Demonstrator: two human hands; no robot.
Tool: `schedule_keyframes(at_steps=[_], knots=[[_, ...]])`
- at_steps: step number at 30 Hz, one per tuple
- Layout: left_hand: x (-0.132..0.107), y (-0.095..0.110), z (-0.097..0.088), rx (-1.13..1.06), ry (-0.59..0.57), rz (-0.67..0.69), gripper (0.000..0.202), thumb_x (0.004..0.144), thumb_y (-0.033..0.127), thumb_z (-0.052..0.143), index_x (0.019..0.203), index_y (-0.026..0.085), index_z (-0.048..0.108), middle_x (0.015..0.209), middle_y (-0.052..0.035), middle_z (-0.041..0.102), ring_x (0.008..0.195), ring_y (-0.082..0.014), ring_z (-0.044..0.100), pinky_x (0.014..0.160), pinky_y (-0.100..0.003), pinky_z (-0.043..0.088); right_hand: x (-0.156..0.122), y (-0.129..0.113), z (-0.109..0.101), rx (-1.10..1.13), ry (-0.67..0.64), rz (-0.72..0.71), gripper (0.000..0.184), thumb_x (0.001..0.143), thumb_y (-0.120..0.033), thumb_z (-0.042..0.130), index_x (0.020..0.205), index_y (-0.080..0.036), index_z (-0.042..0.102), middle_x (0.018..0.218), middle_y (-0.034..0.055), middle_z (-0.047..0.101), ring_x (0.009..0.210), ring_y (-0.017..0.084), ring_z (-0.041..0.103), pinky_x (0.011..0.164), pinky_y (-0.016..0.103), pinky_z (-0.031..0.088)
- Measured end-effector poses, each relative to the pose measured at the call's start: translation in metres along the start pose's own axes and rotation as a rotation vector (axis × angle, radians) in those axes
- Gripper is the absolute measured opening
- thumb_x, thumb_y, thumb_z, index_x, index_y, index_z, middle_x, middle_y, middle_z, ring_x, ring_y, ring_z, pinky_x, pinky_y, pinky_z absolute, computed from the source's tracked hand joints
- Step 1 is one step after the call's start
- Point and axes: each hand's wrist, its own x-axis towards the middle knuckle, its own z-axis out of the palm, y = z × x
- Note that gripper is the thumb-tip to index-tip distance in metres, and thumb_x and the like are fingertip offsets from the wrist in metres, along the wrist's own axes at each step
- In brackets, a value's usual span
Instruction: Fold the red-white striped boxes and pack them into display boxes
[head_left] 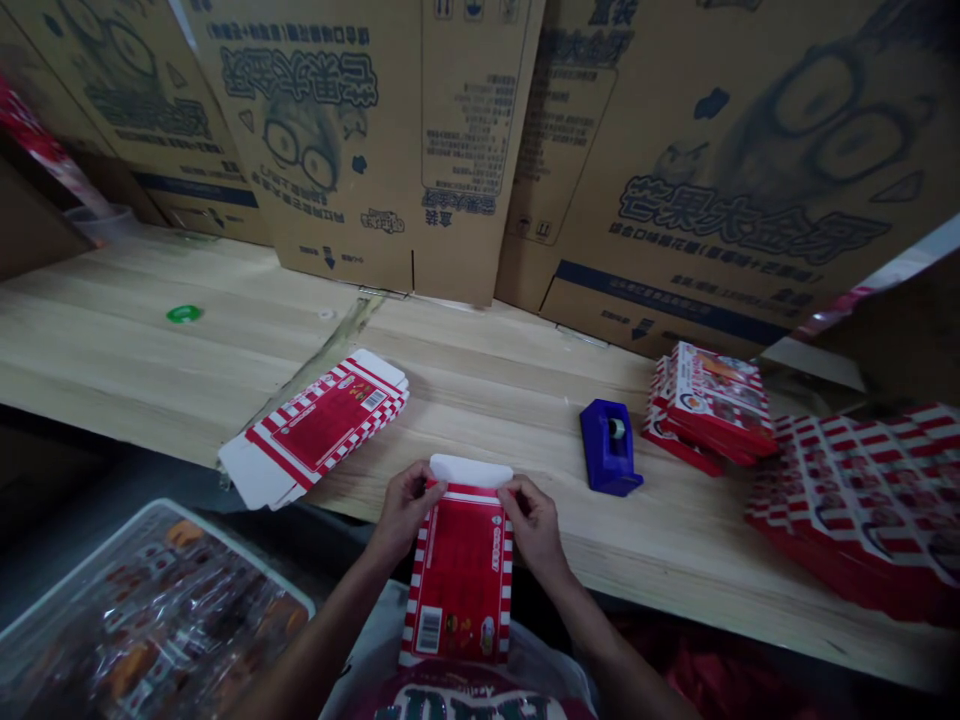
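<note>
I hold a red box with red-and-white striped edges upright in front of me, just off the near edge of the wooden table. My left hand pinches its top left corner. My right hand pinches the top right corner. The white top flap of the box stands up between my fingers.
A pile of flattened red-and-white cartons lies left of my hands. A blue tape dispenser sits to the right, with stacked cartons and a larger heap beyond. Big printed cardboard boxes line the back. A bin of wrapped snacks is at lower left. A green ring lies far left.
</note>
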Motion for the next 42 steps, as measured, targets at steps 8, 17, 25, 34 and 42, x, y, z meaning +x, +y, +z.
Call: schedule_keyframes(at_steps=[8,17,25,34,42], knots=[[0.000,0.009,-0.012,0.093,0.011,0.078,0.032,0.077,0.029,0.065,0.104,0.021,0.050,0.078,0.0034,0.054,0.069,-0.0116,0.055,0.062,-0.022,0.044,0.012,-0.007,-0.001,0.118,-0.147,0.121,0.015,0.077,-0.033,0.067,0.077,-0.019,0.064,0.072,-0.0002,0.059,0.068,0.014,0.056,0.063,0.025,0.045],[0.001,0.039,-0.021,0.412,-0.227,0.155,0.027,0.086,0.037,0.055,0.073,0.014,0.066,0.077,-0.0047,0.063,0.072,-0.0156,0.057,0.067,-0.026,0.044,0.017,-0.017,-0.014,0.069,-0.283,0.074,0.027,0.081,-0.041,0.064,0.068,-0.018,0.063,0.093,0.0071,0.068,0.084,0.018,0.062,0.073,0.028,0.049],[0.014,0.051,-0.025,0.400,-0.254,0.058,0.021,0.076,0.034,0.066,0.073,0.013,0.070,0.067,-0.0044,0.069,0.062,-0.0155,0.059,0.057,-0.024,0.043,0.032,-0.036,-0.014,-0.166,-0.307,0.024,0.014,0.077,-0.033,0.066,0.076,-0.019,0.069,0.068,0.0015,0.067,0.059,0.013,0.056,0.054,0.023,0.045],[0.017,0.054,-0.020,0.378,-0.284,0.113,0.024,0.081,0.033,0.062,0.069,0.013,0.067,0.065,-0.0027,0.065,0.061,-0.0131,0.056,0.058,-0.022,0.042,0.036,-0.047,-0.016,-0.148,-0.337,0.002,0.019,0.079,-0.031,0.063,0.067,-0.017,0.065,0.065,0.0011,0.064,0.060,0.014,0.057,0.056,0.024,0.045],[0.004,0.031,-0.010,0.412,-0.183,0.243,0.015,0.083,0.027,0.061,0.079,0.016,0.069,0.083,-0.0064,0.072,0.077,-0.0180,0.065,0.070,-0.026,0.048,0.008,-0.030,-0.011,-0.061,-0.147,-0.037,0.014,0.079,-0.029,0.065,0.069,-0.019,0.065,0.081,0.0054,0.071,0.075,0.019,0.065,0.068,0.029,0.052]])
